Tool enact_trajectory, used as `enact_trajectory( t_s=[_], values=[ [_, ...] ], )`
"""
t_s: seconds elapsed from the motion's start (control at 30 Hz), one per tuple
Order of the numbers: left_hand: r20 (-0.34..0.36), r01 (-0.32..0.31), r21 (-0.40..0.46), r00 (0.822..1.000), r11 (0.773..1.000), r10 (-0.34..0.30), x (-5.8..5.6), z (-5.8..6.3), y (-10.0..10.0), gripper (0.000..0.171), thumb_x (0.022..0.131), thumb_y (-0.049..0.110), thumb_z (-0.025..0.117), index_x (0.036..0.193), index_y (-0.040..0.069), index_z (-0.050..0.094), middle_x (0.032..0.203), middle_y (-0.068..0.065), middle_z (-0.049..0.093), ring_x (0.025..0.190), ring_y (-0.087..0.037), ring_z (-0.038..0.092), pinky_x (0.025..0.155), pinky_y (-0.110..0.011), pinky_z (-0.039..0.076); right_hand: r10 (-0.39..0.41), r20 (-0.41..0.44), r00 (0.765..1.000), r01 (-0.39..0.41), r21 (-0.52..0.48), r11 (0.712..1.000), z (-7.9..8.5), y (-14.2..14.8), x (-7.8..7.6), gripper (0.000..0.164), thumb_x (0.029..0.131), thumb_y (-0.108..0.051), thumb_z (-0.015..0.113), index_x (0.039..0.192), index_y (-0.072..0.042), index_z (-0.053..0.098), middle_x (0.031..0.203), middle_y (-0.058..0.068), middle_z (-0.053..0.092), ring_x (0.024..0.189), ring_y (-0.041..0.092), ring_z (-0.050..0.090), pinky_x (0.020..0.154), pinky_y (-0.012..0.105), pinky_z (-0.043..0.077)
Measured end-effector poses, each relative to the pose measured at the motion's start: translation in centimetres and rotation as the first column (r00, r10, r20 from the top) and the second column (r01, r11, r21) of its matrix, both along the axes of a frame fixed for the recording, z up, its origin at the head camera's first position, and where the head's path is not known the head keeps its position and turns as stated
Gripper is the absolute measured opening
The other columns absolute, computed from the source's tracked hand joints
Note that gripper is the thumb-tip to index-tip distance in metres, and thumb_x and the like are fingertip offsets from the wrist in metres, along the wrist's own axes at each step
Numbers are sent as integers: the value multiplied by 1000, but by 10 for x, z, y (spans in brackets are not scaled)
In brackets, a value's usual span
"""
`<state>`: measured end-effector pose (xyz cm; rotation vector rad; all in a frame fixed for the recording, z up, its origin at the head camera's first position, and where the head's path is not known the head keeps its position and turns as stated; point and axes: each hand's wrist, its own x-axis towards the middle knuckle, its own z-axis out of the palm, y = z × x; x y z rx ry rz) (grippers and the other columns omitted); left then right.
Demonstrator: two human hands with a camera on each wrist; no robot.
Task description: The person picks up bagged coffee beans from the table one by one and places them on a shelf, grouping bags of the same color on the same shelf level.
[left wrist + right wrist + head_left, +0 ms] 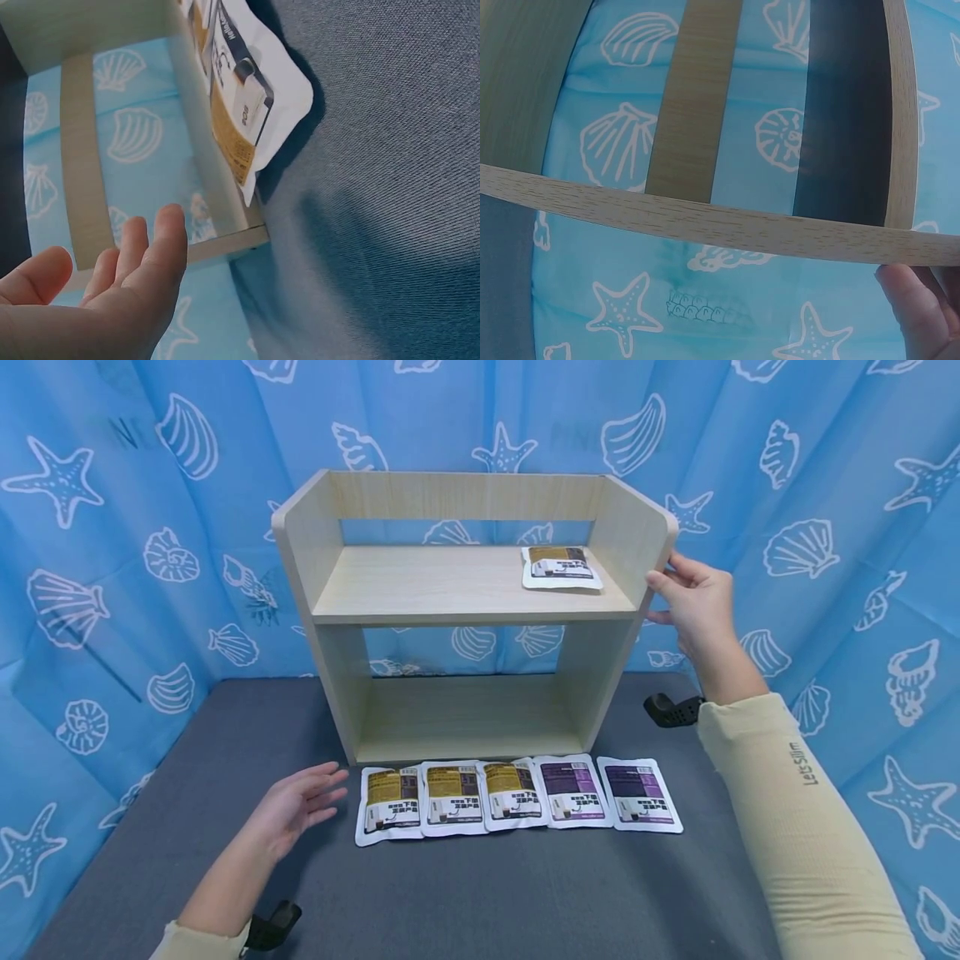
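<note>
A pale wooden two-tier desktop shelf [472, 618] stands on the dark grey table. My right hand [697, 602] touches its right side panel from outside, thumb tip at the front edge. In the right wrist view, the thumb [911, 304] meets the edge of that panel [705, 217]. My left hand [303, 806] is held near the shelf's lower left corner with fingers spread and nothing in it. Just right of its fingertips begins a row of flat white-edged pouches, three gold-labelled [392, 802] and two purple-labelled [573, 789]. Another gold-labelled pouch [561, 568] lies on the upper tier's right side.
A blue curtain with white shells and starfish [810, 510] hangs behind and beside the table [465, 902]. The pouch row lies along the shelf's front base. The lower tier [465, 710] has an open back showing the curtain.
</note>
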<state>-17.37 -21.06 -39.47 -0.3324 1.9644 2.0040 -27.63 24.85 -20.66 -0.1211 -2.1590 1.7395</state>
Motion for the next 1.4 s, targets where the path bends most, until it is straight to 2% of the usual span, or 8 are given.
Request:
enact_trajectory(
  t_s=[0.47, 0.57, 0.7, 0.83, 0.9, 1.03, 1.2, 1.4],
  values=[
    [30, -35, -11, 999, 999, 36, 0, -20, 4, 54, 107, 20, 32, 151, -7, 17, 152, -29, 25, 136, -44, 31, 109, -56, 29, -4, 13, 1000, 4, -17, 1000, -2, 1, -1, 52, 90, -27, 67, 140, -23, 51, 139, 6, 54, 126, 24, 53, 63, 19, 54],
    [41, -47, -32, 998, 998, 49, -1, -25, 6, 53, 107, 20, 32, 151, -8, 17, 151, -30, 26, 135, -44, 34, 108, -56, 32, -2, 13, 1000, 3, -17, 1000, -3, 1, -1, 52, 91, -27, 67, 140, -23, 51, 139, 6, 54, 126, 24, 53, 63, 20, 54],
    [59, -55, -82, 996, 995, 60, -2, -30, 8, 53, 106, 17, 37, 149, -10, 22, 147, -31, 34, 123, -40, 50, 99, -51, 44, -3, 14, 1000, 3, -10, 1000, -3, 0, -1, 52, 91, -27, 66, 140, -23, 51, 140, 6, 54, 126, 24, 52, 64, 20, 54],
    [95, -47, -129, 994, 990, 60, -6, -36, 10, 54, 102, 13, 45, 147, -11, 26, 142, -32, 38, 101, -26, 64, 85, -41, 52, -1, 10, 1000, 2, -13, 1000, -2, -1, -1, 52, 91, -27, 66, 140, -23, 52, 140, 6, 54, 126, 24, 52, 64, 20, 54],
    [116, -40, -153, 992, 987, 58, -9, -40, 12, 54, 102, 12, 47, 146, -12, 27, 141, -32, 39, 96, -22, 64, 81, -38, 53, 0, 5, 1000, 0, -24, 1000, -2, -1, -2, 51, 90, -27, 67, 139, -23, 53, 139, 6, 55, 126, 24, 52, 64, 20, 54],
    [133, -40, -215, 989, 976, 70, -13, -46, 16, 51, 101, 9, 49, 144, -12, 32, 137, -31, 44, 96, -23, 63, 76, -36, 54, 3, -3, 1000, -3, -34, 999, -2, 0, -2, 51, 90, -26, 67, 138, -23, 54, 137, 6, 56, 125, 23, 53, 63, 20, 54],
    [114, -35, -276, 991, 961, 69, -20, -53, 19, 49, 98, 5, 53, 141, -12, 37, 126, -28, 55, 91, -22, 62, 71, -32, 54, 3, -7, 1000, -3, -34, 999, -2, 0, -2, 50, 89, -26, 68, 138, -23, 55, 137, 5, 57, 125, 23, 54, 62, 19, 54],
    [106, -19, -332, 993, 943, 58, -27, -58, 21, 48, 92, -2, 59, 136, -12, 45, 119, -24, 60, 83, -19, 58, 65, -27, 51, 2, -4, 1000, -3, -42, 999, -1, -1, -2, 50, 89, -26, 69, 137, -23, 56, 136, 6, 57, 124, 23, 54, 60, 19, 54]
  ],
)
